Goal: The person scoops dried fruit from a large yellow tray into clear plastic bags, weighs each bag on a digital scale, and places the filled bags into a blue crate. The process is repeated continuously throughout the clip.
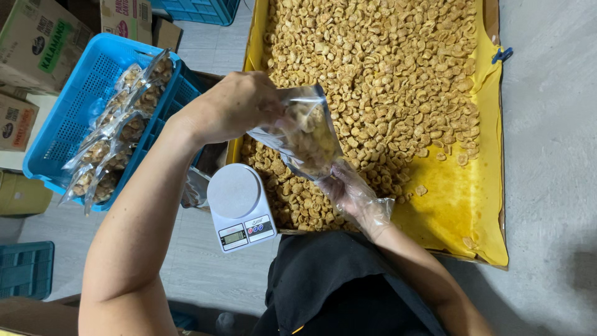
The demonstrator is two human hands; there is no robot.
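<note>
Just above the near end of the yellow-lined tray (pixel 463 205), both hands meet on a clear plastic pouch (pixel 305 134) partly filled with golden fried snack pieces (pixel 385 68). The bare left hand (pixel 233 106) grips the pouch's upper left edge, fingers curled round the film and pinching it, while the right hand (pixel 351 190), in a thin transparent glove, sits below and slightly right of the pouch, touching its lower end; whether its fingers are cupped or closed round loose pieces I cannot tell. The pouch's long axis runs diagonally from upper left down to lower right, so its bottom points toward the gloved hand and its top stays in the bare one. Left of the right hand, just beside the tray's edge, stands a small white digital kitchen scale (pixel 239 205) with an empty round platform, nearer the left forearm. Farther left, a blue plastic crate (pixel 68 118) holds several filled pouches (pixel 115 146), with cardboard boxes (pixel 37 37) behind it.
</note>
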